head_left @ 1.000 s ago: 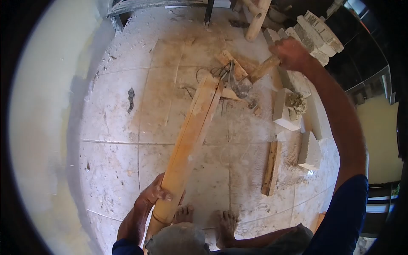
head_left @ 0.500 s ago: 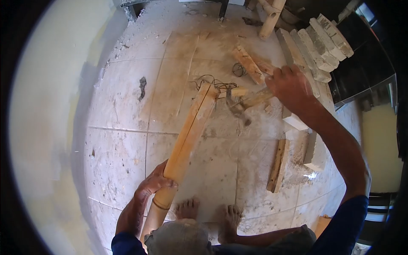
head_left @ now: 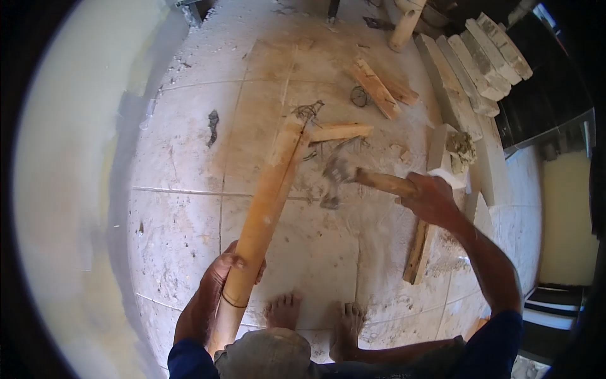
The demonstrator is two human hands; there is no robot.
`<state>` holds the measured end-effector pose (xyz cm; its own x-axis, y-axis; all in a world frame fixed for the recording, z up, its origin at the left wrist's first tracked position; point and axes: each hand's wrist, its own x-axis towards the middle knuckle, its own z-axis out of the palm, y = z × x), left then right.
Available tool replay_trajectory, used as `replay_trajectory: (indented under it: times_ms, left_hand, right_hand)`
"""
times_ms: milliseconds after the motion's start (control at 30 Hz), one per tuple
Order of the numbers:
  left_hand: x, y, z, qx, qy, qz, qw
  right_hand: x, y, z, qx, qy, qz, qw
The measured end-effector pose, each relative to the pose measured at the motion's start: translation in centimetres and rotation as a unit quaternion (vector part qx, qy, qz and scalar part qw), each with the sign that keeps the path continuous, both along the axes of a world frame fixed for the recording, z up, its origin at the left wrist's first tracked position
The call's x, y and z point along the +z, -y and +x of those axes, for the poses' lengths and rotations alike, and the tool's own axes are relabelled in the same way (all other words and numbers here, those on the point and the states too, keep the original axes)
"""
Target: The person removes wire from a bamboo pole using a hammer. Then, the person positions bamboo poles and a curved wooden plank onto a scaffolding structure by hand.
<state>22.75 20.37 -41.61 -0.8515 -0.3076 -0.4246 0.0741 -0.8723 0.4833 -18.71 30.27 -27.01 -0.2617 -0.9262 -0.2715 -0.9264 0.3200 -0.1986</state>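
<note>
My left hand (head_left: 228,268) is wrapped round the lower part of a long bamboo pole (head_left: 260,211), which slants up and away from my lap. A crack runs along the pole near its far end. My right hand (head_left: 432,199) grips the wooden handle of a hammer (head_left: 386,182). The hammer's head, blurred by motion, hangs to the right of the pole, apart from it. Dark wire (head_left: 308,112) lies at the pole's far end, and a short wood piece (head_left: 341,131) lies just right of that end.
Boards (head_left: 377,88) and a wire coil (head_left: 360,96) lie on the tiled floor ahead. White blocks (head_left: 483,69) are stacked at the upper right. A wood strip (head_left: 416,252) lies right of my feet (head_left: 283,311). A wall (head_left: 69,189) stands at the left.
My right hand has come down and nearer with the hammer, whose head has swung left towards the pole. My left hand still holds the pole, which has shifted slightly. The view has moved too.
</note>
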Motion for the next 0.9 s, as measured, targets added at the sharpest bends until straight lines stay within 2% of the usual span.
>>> replay_trajectory:
  times_ms: [33,100,167,233,267,333,367,400,433,467,533,567,600,667,733,767,833,900]
  left_hand:
    - [-0.1,0.1,-0.1,-0.008,-0.004,0.003,1.000]
    - [-0.1,0.2,-0.1,-0.010,-0.015,0.010,1.000]
    - [-0.1,0.1,-0.1,-0.019,-0.032,0.021,0.999]
    - [-0.2,0.0,0.0,-0.024,-0.028,0.023,0.999]
    - [-0.2,-0.1,0.1,-0.022,-0.034,0.020,0.999]
    - [-0.3,-0.1,0.0,-0.032,-0.037,0.020,0.999]
    - [-0.1,-0.2,0.0,-0.027,-0.043,0.017,0.999]
    - [0.3,-0.3,0.0,-0.024,-0.038,0.018,0.999]
    - [0.4,-0.5,0.0,-0.018,-0.033,0.020,0.999]
    - [0.3,-0.6,0.0,-0.009,-0.038,0.021,0.999]
    - [0.3,-0.6,0.0,-0.018,-0.038,0.027,0.999]
    - [0.3,-0.6,-0.1,-0.019,-0.039,0.027,0.999]
    - [0.3,-0.6,-0.1,-0.024,-0.037,0.024,0.999]
    - [0.5,-0.6,0.1,-0.022,-0.035,0.022,0.999]
    - [1.3,-0.7,-0.3,-0.022,-0.039,0.020,0.999]
    - [1.1,-0.7,-0.6,-0.021,-0.041,0.020,0.999]
    - [1.1,-0.7,-0.5,-0.010,-0.031,-0.008,0.999]
    - [1.3,0.2,-1.3,-0.020,-0.054,0.008,0.998]
  right_hand:
    - [0.2,-0.5,0.3,0.006,0.000,-0.005,1.000]
    - [0.6,-1.2,0.8,-0.131,0.157,-0.092,0.975]
    - [1.2,-1.0,1.6,-0.138,0.183,-0.140,0.963]
    - [1.9,-0.4,2.3,-0.168,0.380,-0.103,0.904]
    - [2.4,0.1,2.8,-0.164,0.376,-0.106,0.906]
    - [3.3,1.5,3.4,-0.188,0.460,-0.003,0.868]
    - [2.8,1.7,3.5,-0.182,0.455,-0.003,0.872]
    - [1.3,1.8,3.6,-0.129,0.315,-0.069,0.938]
    - [0.9,2.1,4.0,-0.068,0.166,-0.132,0.975]
    - [1.1,2.3,4.5,-0.059,0.163,-0.129,0.976]
    - [2.1,2.2,5.9,-0.008,0.093,-0.278,0.956]
    - [2.2,2.3,5.7,-0.009,0.091,-0.278,0.956]
    - [2.2,2.6,5.4,0.072,0.041,-0.353,0.932]
    - [1.8,3.8,4.9,0.158,-0.007,-0.422,0.893]
    - [0.2,5.1,4.0,0.107,0.047,-0.339,0.934]
    - [-0.8,6.2,2.6,0.109,0.045,-0.338,0.934]
    - [-2.3,8.9,0.8,0.088,-0.101,-0.284,0.950]
    - [-2.7,9.2,0.6,0.066,-0.098,-0.330,0.937]
